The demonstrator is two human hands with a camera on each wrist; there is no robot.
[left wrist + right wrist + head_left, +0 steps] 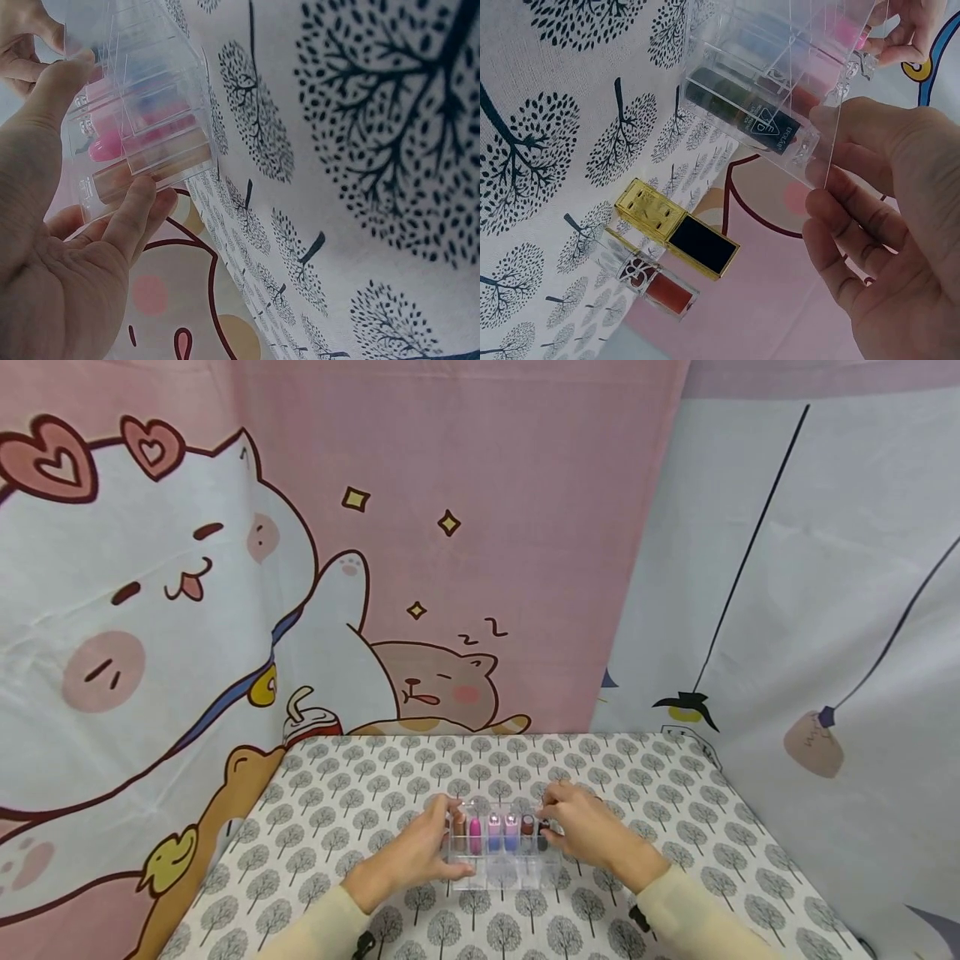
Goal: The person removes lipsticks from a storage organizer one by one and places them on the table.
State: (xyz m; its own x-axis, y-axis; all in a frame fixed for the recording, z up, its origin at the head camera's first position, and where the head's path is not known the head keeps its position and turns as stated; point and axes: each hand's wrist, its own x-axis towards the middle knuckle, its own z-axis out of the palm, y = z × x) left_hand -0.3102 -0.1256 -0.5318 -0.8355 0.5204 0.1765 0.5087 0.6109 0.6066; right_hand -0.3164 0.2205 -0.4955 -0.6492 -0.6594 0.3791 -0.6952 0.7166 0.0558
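Note:
A clear plastic lipstick organizer (504, 872) is on the patterned tablecloth between both hands, with several lipstick tubes standing in its back row. My left hand (414, 852) grips its left end, thumb and fingers on different sides, beside a brownish tube (120, 178) and a bright pink tube (475, 837). At the opposite end, my right hand (588, 828) pinches the clear wall near a dark labelled tube (742, 111). Pink-and-blue tubes (511, 835) occupy middle compartments. The front compartments look see-through in the head view.
In the right wrist view, a gold-and-black lipstick (676, 227) and a clear tube with red contents (667, 291) stand beside the organizer. Small black objects (364, 944) show near the forearms. A cartoon-printed curtain (525, 568) rises behind the table.

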